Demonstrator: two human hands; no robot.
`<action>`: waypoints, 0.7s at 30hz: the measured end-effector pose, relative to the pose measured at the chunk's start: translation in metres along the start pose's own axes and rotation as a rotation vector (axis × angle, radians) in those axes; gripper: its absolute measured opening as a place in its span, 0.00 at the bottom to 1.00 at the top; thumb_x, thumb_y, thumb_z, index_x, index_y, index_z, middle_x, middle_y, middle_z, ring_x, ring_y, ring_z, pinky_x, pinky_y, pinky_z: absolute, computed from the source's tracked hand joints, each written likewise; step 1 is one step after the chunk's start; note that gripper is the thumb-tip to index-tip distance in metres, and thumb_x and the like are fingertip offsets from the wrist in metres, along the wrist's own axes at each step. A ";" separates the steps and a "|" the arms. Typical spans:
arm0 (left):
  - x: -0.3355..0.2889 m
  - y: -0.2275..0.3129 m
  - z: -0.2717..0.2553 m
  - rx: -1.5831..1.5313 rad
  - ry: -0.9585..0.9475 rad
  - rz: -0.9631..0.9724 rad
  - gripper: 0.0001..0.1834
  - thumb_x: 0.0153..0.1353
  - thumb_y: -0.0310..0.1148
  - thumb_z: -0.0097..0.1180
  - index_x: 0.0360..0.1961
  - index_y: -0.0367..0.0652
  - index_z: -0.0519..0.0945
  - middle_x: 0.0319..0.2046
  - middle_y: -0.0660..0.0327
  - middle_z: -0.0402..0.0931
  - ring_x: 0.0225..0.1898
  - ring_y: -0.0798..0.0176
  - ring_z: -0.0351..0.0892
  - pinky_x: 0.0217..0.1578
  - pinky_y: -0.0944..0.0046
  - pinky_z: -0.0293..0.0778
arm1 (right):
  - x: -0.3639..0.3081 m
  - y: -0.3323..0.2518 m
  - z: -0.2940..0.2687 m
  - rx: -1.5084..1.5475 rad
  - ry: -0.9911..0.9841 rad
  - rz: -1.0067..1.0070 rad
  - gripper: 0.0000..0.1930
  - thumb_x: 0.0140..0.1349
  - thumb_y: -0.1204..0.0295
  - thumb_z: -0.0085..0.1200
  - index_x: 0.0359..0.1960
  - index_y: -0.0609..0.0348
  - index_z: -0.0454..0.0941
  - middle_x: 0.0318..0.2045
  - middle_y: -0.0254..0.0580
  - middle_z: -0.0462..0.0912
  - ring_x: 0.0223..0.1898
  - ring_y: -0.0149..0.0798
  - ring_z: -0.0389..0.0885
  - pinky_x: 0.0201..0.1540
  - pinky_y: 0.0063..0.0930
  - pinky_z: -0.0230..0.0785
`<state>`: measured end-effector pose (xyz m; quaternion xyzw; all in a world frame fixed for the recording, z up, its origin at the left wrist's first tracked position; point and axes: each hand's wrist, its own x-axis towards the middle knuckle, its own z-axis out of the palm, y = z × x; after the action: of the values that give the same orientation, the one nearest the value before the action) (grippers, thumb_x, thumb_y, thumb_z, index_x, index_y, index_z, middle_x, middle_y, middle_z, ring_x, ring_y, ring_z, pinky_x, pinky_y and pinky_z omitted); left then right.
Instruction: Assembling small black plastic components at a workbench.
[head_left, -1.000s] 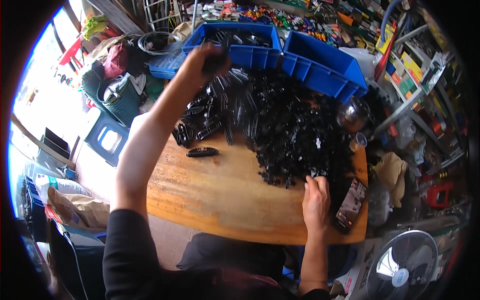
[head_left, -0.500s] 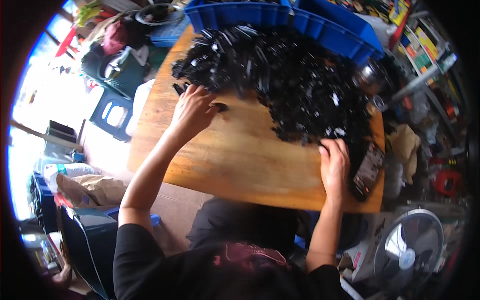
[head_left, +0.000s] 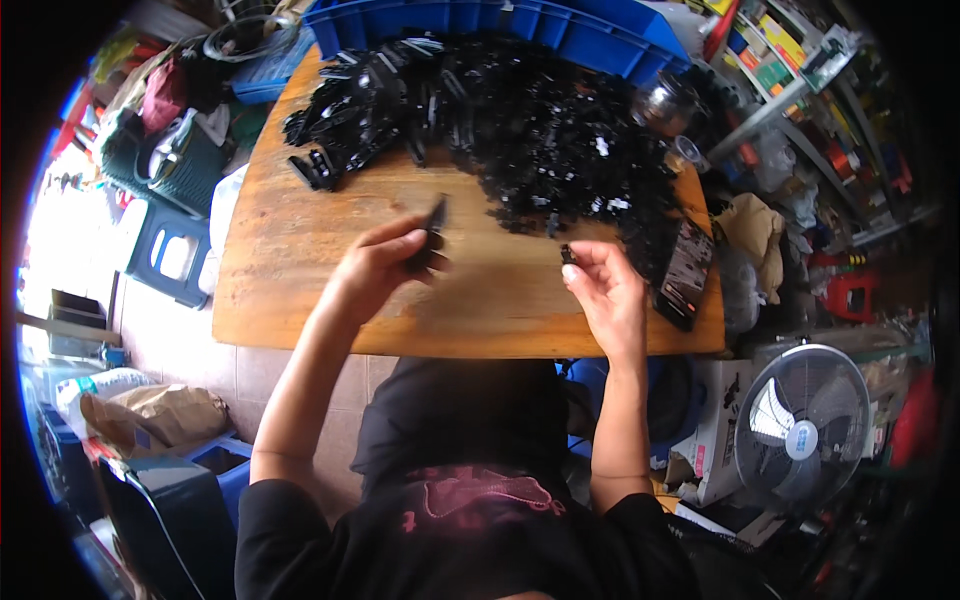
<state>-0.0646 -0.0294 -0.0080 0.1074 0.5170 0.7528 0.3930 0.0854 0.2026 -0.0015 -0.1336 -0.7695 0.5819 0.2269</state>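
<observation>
Above the wooden table (head_left: 330,240), my left hand (head_left: 385,260) is closed round a dark elongated part (head_left: 436,218) that sticks up past the fingers and is blurred by motion. My right hand (head_left: 606,292) pinches a small black plastic piece (head_left: 568,255) between thumb and fingertips. The two hands are apart, facing each other near the table's front half. Behind them spreads a big heap of small black plastic pieces (head_left: 560,150), and longer black parts (head_left: 370,100) form its left side. A few long parts (head_left: 312,170) lie at the heap's left edge.
Blue bins (head_left: 590,38) line the table's far edge. A phone (head_left: 687,272) lies at the right edge, near a clear jar (head_left: 665,105). A fan (head_left: 803,430) stands on the right beside a carton (head_left: 715,420). A blue-grey stool (head_left: 165,255) is to the left.
My left hand has come back from the long parts toward the middle, now with a dark part in it. My right hand has lifted from the heap's edge with a small piece. The view has shifted.
</observation>
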 end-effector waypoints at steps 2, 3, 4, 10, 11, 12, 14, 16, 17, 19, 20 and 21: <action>0.005 -0.008 0.012 -0.131 -0.175 -0.063 0.24 0.66 0.32 0.43 0.60 0.31 0.62 0.41 0.48 0.75 0.38 0.61 0.77 0.37 0.66 0.72 | -0.004 -0.013 0.005 -0.049 -0.043 -0.125 0.09 0.56 0.79 0.57 0.39 0.63 0.78 0.32 0.36 0.78 0.33 0.27 0.76 0.37 0.19 0.69; 0.007 -0.013 0.014 -0.155 -0.259 -0.091 0.23 0.67 0.33 0.40 0.59 0.31 0.62 0.41 0.47 0.75 0.37 0.62 0.77 0.37 0.66 0.72 | -0.007 -0.021 0.006 -0.104 -0.070 -0.242 0.07 0.55 0.80 0.57 0.37 0.63 0.79 0.31 0.37 0.77 0.33 0.29 0.76 0.38 0.20 0.69; 0.005 -0.014 0.019 -0.142 -0.250 -0.102 0.22 0.66 0.32 0.40 0.58 0.31 0.64 0.42 0.49 0.75 0.36 0.63 0.76 0.37 0.67 0.72 | -0.009 -0.031 0.012 -0.121 -0.135 -0.242 0.06 0.54 0.81 0.57 0.34 0.63 0.81 0.31 0.37 0.76 0.35 0.31 0.76 0.39 0.22 0.69; -0.011 -0.022 0.047 -0.041 -0.107 -0.105 0.18 0.67 0.32 0.42 0.53 0.30 0.70 0.38 0.56 0.75 0.36 0.67 0.75 0.39 0.67 0.71 | -0.012 -0.045 0.045 -0.170 -0.257 -0.400 0.05 0.52 0.81 0.60 0.31 0.64 0.80 0.32 0.39 0.76 0.33 0.33 0.76 0.34 0.23 0.71; -0.012 -0.022 0.045 0.054 -0.141 -0.088 0.18 0.67 0.32 0.42 0.53 0.30 0.70 0.37 0.57 0.75 0.37 0.67 0.74 0.40 0.67 0.71 | -0.010 -0.045 0.044 -0.191 -0.243 -0.396 0.05 0.52 0.81 0.60 0.31 0.64 0.80 0.32 0.39 0.76 0.32 0.34 0.76 0.34 0.23 0.71; -0.013 -0.021 0.043 0.149 -0.174 -0.071 0.18 0.67 0.32 0.41 0.53 0.30 0.70 0.37 0.57 0.75 0.37 0.68 0.74 0.41 0.68 0.70 | -0.009 -0.045 0.044 -0.211 -0.230 -0.392 0.05 0.52 0.81 0.60 0.31 0.64 0.80 0.31 0.40 0.75 0.32 0.34 0.76 0.34 0.23 0.71; -0.014 -0.019 0.044 0.148 -0.175 -0.071 0.20 0.65 0.34 0.46 0.53 0.31 0.70 0.35 0.58 0.75 0.36 0.68 0.73 0.41 0.68 0.69 | -0.007 -0.040 0.044 -0.212 -0.216 -0.402 0.05 0.51 0.81 0.60 0.30 0.65 0.80 0.31 0.40 0.75 0.32 0.35 0.76 0.33 0.23 0.71; -0.017 -0.019 0.046 0.379 -0.165 0.016 0.24 0.60 0.35 0.53 0.53 0.30 0.70 0.35 0.58 0.75 0.36 0.66 0.74 0.40 0.67 0.69 | -0.006 -0.037 0.045 -0.234 -0.206 -0.398 0.04 0.51 0.81 0.60 0.29 0.65 0.79 0.31 0.40 0.75 0.32 0.35 0.76 0.33 0.22 0.71; -0.019 -0.018 0.048 0.380 -0.172 0.012 0.24 0.60 0.35 0.53 0.53 0.30 0.70 0.35 0.58 0.75 0.36 0.66 0.74 0.40 0.67 0.69 | -0.006 -0.032 0.047 -0.243 -0.214 -0.431 0.08 0.50 0.80 0.62 0.33 0.64 0.79 0.32 0.40 0.75 0.32 0.34 0.76 0.32 0.22 0.71; -0.022 -0.014 0.051 0.615 -0.150 0.119 0.25 0.57 0.33 0.57 0.54 0.33 0.69 0.38 0.56 0.76 0.39 0.65 0.74 0.42 0.65 0.69 | -0.006 -0.033 0.049 -0.297 -0.126 -0.423 0.11 0.50 0.78 0.63 0.36 0.64 0.78 0.33 0.40 0.75 0.32 0.33 0.75 0.32 0.22 0.70; -0.023 -0.011 0.051 0.733 -0.137 0.176 0.26 0.55 0.32 0.59 0.54 0.34 0.69 0.40 0.55 0.77 0.41 0.64 0.74 0.43 0.64 0.69 | -0.006 -0.033 0.049 -0.347 -0.045 -0.421 0.14 0.50 0.75 0.64 0.39 0.63 0.77 0.34 0.40 0.75 0.32 0.33 0.75 0.32 0.22 0.70; -0.025 -0.009 0.049 0.711 -0.157 0.127 0.24 0.56 0.31 0.58 0.54 0.36 0.70 0.39 0.53 0.78 0.41 0.65 0.76 0.43 0.63 0.70 | -0.005 -0.024 0.046 -0.231 -0.112 -0.356 0.18 0.50 0.71 0.65 0.42 0.62 0.75 0.34 0.39 0.76 0.29 0.31 0.74 0.31 0.22 0.70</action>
<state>-0.0157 -0.0110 0.0121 0.3264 0.7068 0.5387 0.3218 0.0681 0.1545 0.0106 0.0116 -0.8538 0.4472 0.2662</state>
